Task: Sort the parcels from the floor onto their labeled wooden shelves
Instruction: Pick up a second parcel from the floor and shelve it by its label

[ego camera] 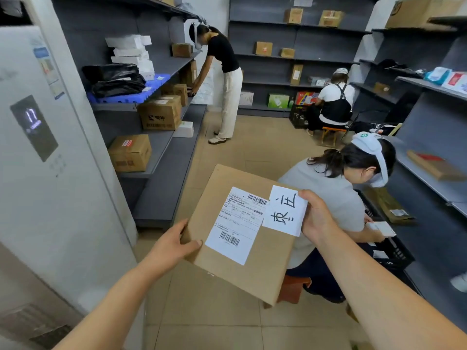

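I hold a flat brown cardboard parcel [242, 269] in front of me at chest height, tilted. A printed shipping label with barcodes and a white slip with handwritten characters are stuck on its top face. My left hand [174, 243] grips the parcel's left edge, thumb on top. My right hand [317, 215] grips its right edge beside the handwritten slip. Grey shelves [161, 198] run along the left wall and hold several cardboard boxes [130, 152].
A person in a grey shirt [336, 198] sits on a stool just right of the parcel, over a black crate [394, 253]. Another person [227, 79] bends at the left shelves, a third [333, 102] sits at the back. Shelving [429, 178] lines the right wall; tiled floor between.
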`<action>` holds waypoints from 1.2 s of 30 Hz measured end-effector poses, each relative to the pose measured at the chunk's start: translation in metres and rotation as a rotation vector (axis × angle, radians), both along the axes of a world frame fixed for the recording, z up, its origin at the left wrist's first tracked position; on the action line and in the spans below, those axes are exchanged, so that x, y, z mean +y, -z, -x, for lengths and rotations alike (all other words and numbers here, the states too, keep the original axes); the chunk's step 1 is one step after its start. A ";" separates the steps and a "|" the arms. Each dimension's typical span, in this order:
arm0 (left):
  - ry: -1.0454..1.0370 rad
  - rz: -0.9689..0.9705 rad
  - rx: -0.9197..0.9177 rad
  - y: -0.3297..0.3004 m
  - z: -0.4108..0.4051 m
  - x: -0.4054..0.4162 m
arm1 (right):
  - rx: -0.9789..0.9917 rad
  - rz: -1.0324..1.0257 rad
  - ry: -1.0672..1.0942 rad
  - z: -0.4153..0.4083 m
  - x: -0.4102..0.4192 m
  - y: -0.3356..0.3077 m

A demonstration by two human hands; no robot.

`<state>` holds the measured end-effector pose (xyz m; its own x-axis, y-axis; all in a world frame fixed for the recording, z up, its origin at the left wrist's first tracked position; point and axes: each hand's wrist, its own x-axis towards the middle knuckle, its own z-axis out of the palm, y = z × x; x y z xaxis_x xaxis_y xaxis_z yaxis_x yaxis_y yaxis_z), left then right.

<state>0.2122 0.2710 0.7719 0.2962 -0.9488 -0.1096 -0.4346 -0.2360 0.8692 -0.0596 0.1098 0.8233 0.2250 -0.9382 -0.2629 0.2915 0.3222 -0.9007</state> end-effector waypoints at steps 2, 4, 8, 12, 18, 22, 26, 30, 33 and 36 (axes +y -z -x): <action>0.028 -0.016 0.020 -0.004 0.001 -0.019 | 0.013 -0.026 0.015 0.000 -0.015 -0.005; 0.030 -0.015 0.041 -0.008 0.001 -0.040 | 0.009 -0.041 0.025 0.003 -0.033 -0.008; 0.055 -0.009 0.115 -0.015 0.003 -0.082 | -0.035 -0.043 0.032 0.012 -0.073 -0.005; 0.122 -0.080 0.165 -0.014 0.000 -0.123 | -0.049 -0.050 0.032 0.022 -0.110 0.000; 0.236 -0.118 0.270 -0.011 0.009 -0.175 | -0.066 -0.034 0.090 0.045 -0.146 0.003; 0.362 -0.165 0.341 -0.008 0.018 -0.214 | -0.063 -0.006 0.161 0.066 -0.158 -0.001; 0.508 -0.183 0.398 -0.008 0.034 -0.261 | -0.015 0.000 0.263 0.090 -0.165 -0.002; 0.671 -0.204 0.434 -0.010 0.050 -0.309 | -0.029 0.039 0.422 0.114 -0.158 -0.011; 0.778 -0.253 0.442 -0.009 0.061 -0.346 | -0.049 0.049 0.519 0.122 -0.145 -0.022; 0.831 -0.285 0.486 -0.004 0.076 -0.373 | -0.015 0.021 0.642 0.124 -0.133 -0.024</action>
